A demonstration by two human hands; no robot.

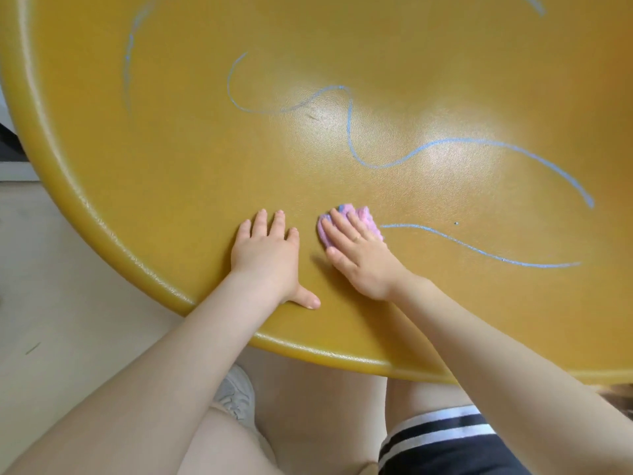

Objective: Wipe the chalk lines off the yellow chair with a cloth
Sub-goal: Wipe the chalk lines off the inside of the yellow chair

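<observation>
The yellow chair seat [205, 173] fills most of the view, marked with several wavy blue chalk lines [424, 147]. My right hand [359, 255] presses flat on a small pink cloth [363, 217] with blue chalk smudges, at the left end of a lower chalk line [479, 250]. My left hand [267, 255] lies flat on the bare seat just left of it, fingers spread, holding nothing. Most of the cloth is hidden under my right fingers.
The seat's rounded rim [102, 231] curves from upper left to lower right. Pale floor [51, 303] lies to the left. Below the rim are my bare knees, a white shoe [236, 395] and dark striped shorts [445, 437].
</observation>
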